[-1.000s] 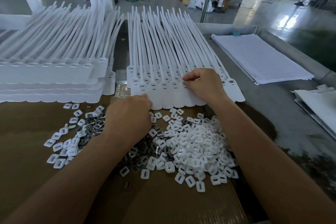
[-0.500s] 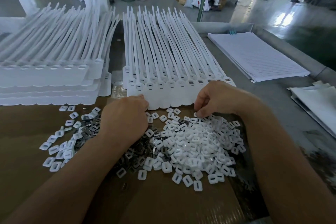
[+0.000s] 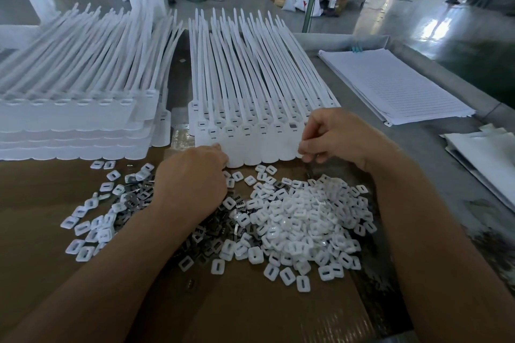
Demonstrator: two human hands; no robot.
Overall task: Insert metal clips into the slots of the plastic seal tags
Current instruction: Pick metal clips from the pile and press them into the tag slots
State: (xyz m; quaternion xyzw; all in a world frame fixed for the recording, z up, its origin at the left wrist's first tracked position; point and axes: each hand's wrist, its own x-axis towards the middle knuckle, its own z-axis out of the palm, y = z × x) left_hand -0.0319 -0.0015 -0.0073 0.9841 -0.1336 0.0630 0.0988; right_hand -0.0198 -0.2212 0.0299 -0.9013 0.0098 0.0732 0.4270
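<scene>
A row of white plastic seal tags [image 3: 250, 131] lies flat in front of me, straps pointing away. One slot near its right end shows a grey metal clip [image 3: 293, 125]. My left hand [image 3: 192, 181] rests knuckles up at the near edge of the row, fingers curled under; what it holds is hidden. My right hand [image 3: 337, 136] hovers at the right end of the row, fingertips pinched on a small white piece. Loose dark metal clips [image 3: 211, 234] and a heap of white plastic caps [image 3: 303, 225] lie on the cardboard [image 3: 250, 309] below my hands.
Stacked layers of more seal tags [image 3: 69, 120] sit at the left. A pile of lined paper sheets [image 3: 390, 83] and white folded sheets [image 3: 487, 153] lie on the grey table at the right. A fan stand [image 3: 309, 8] rises behind the table.
My right hand left the tag row, dipped to the heap of white caps, and has now come back up to the row's right end. My left hand stayed put.
</scene>
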